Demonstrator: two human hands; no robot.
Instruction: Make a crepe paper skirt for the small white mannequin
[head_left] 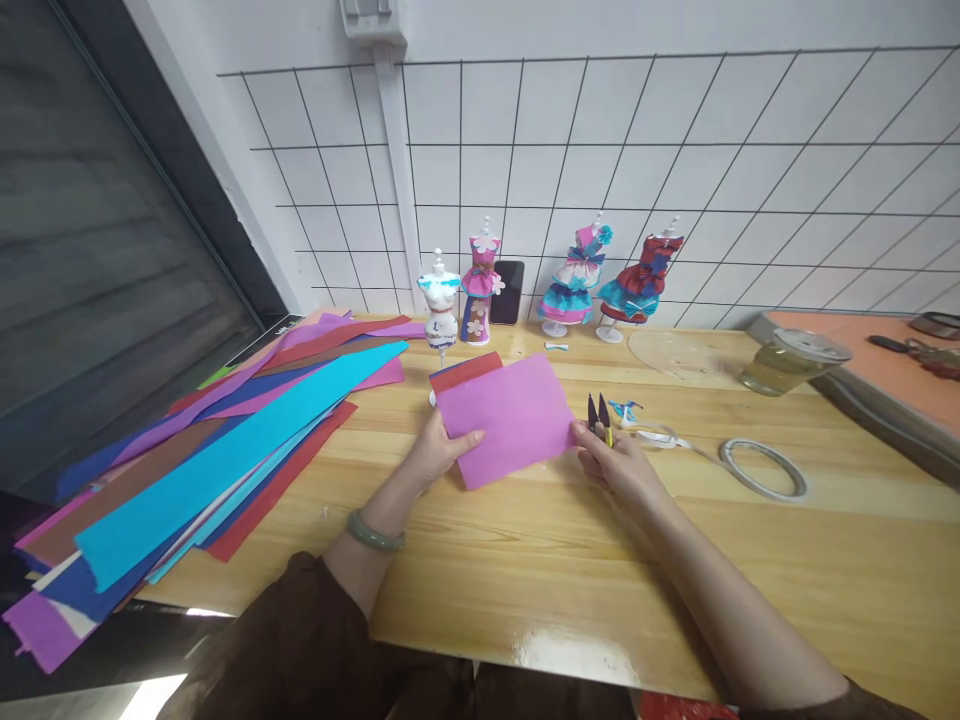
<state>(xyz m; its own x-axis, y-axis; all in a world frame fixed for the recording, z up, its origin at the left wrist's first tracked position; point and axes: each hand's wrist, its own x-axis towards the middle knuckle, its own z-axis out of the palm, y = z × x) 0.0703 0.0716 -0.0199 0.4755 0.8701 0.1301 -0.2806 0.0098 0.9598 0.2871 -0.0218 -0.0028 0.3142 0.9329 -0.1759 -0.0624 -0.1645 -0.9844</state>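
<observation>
From my head view, I hold a thin pinkish-purple rectangular sheet (517, 425) above the pale wooden worktop (525, 580). My left hand (436, 448) grips its left edge, thumb on top; my right hand (621, 468) pinches its right corner. Dark-bladed scissors (599, 410) poke up beside my right fingers; I cannot tell whether I grip them too. A small white dress form (441, 312) stands behind the sheet.

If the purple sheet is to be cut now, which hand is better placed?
Probably the right hand: the scissors, blades parted, are right at its fingers. The left hand grips the opposite side of the purple sheet.
</observation>
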